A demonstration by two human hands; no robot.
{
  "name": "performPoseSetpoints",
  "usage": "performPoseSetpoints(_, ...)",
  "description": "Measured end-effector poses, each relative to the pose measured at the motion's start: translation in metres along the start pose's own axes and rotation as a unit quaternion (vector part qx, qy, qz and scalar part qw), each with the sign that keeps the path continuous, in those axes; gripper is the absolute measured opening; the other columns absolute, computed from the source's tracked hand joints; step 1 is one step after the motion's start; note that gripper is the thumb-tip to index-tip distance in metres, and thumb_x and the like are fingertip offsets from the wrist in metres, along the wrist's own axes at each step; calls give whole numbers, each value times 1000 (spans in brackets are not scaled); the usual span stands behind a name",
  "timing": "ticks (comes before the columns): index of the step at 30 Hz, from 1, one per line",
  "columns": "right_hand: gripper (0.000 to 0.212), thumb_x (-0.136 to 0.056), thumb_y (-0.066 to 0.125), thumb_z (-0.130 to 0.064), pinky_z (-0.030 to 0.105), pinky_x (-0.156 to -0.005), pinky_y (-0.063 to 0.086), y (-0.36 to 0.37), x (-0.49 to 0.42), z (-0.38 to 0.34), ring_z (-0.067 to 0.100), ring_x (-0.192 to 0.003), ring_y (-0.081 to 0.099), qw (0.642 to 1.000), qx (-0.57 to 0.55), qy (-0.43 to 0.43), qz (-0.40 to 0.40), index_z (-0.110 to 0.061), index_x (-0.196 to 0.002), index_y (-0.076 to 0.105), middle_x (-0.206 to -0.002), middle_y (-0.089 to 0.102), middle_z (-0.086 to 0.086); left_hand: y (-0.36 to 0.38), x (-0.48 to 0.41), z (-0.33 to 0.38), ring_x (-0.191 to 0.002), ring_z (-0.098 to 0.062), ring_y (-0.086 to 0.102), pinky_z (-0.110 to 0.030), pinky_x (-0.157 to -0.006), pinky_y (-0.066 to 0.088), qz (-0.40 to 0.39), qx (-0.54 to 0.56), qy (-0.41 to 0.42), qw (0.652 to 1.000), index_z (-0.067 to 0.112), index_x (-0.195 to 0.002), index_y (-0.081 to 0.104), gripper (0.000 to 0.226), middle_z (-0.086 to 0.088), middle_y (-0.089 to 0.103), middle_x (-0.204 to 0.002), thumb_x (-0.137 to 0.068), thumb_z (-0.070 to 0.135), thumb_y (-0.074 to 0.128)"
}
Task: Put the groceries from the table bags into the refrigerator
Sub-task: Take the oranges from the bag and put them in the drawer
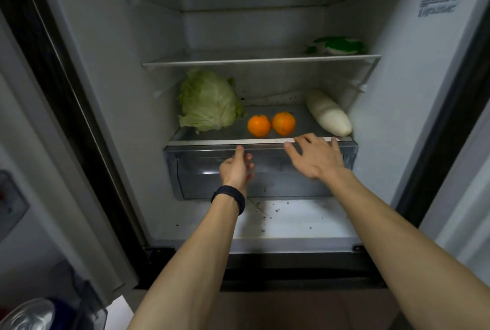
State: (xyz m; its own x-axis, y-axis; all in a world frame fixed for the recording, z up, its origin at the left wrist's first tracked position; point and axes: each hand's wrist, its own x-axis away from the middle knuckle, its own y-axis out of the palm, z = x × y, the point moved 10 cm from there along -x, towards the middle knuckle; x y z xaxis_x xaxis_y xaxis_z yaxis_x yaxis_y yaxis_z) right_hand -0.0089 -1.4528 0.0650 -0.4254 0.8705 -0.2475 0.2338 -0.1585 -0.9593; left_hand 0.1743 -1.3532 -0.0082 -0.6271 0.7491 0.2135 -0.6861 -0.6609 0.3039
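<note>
As caught from the head view, refrigerator [397,107]: open.
Left hand [236,168]: holding nothing, thumb up at the front edge of the lowest shelf [212,141], fingers loosely curled; black wristband [229,198] on the wrist.
Right hand [315,156]: empty, fingers spread, tips on that front edge toward the right corner.
Cabbage [209,101]: back left corner of lowest shelf.
Left orange [259,125], right orange [283,123]: side by side, mid-shelf, near the front edge.
White radish [328,113]: lying along the right edge.
Drawer [265,176]: clear, just beneath.
Green-and-white packet [336,45]: shelf above, back right corner.
</note>
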Motion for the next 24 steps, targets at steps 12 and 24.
performPoseSetpoints(12,73,-97,10,-64,64,-117,10,-4,1,-5,28,-141,37,995,16,19,-93,-24,-149,41,-155,34,2,-47,45,20,-103,-34,57,-40,-89,47,183,-173,64,966,11,-104,48,51,-13,59,-111,-82,51,69)
performPoseSetpoints(24,76,-95,15,-69,54,-114,25,-6,4,-5,26,-142,34,995,2,14,-102,-24,-153,34,-160,28,-2,1,68,78,-116,-26,56,-45,-112,30,78,-605,442,658,22,-119,65,37,-4,69,-117,-101,45,42)
